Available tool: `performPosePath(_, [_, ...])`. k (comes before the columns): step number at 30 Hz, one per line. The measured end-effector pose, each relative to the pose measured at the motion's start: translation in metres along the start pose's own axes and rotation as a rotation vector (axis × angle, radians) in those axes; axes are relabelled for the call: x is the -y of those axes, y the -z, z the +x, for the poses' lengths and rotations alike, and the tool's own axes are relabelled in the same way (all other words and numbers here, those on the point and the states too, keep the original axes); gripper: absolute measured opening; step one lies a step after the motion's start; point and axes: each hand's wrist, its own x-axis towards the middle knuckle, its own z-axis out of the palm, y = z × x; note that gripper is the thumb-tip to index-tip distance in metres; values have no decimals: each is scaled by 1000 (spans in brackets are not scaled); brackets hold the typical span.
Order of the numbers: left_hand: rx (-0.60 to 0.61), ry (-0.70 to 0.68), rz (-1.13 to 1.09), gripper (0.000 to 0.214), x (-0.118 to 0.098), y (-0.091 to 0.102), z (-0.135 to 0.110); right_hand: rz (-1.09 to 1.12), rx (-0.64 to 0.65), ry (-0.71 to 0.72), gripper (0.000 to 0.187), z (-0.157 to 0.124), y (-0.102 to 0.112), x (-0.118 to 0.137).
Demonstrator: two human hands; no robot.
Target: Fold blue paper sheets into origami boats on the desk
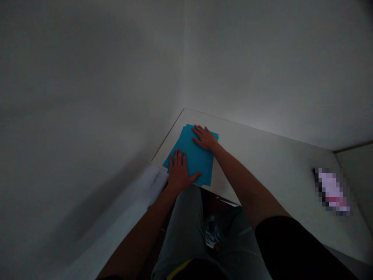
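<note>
Pressing blue paper (192, 157), hands beside corner walls (116, 77); blurred object (332, 191) apart.

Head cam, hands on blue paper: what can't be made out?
- Head view: blue paper, sheet count and folds unclear; left hand and right hand lie flat over it, light is dim.
- Head view: object on the table at right, pixelated out.
- Head view: pale thing below the table edge, too dark.
</note>
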Motion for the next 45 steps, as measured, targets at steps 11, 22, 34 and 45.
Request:
performPosePath(11, [13,8,7,121,2,-4,7,-132,-260,-314,79,-106,29,-44])
performPosePath(22, [83,-123,37,126,-9,32,0,-7,-520,-529,83,-402,-3,-16])
performPosePath(34, [95,-165,-160,38,-36,65,-9,179,-639,-529,86,-402,10,-5])
performPosePath(45, [-201,-157,-452,32,-105,151,17,228,-661,-523,87,-401,15,1])
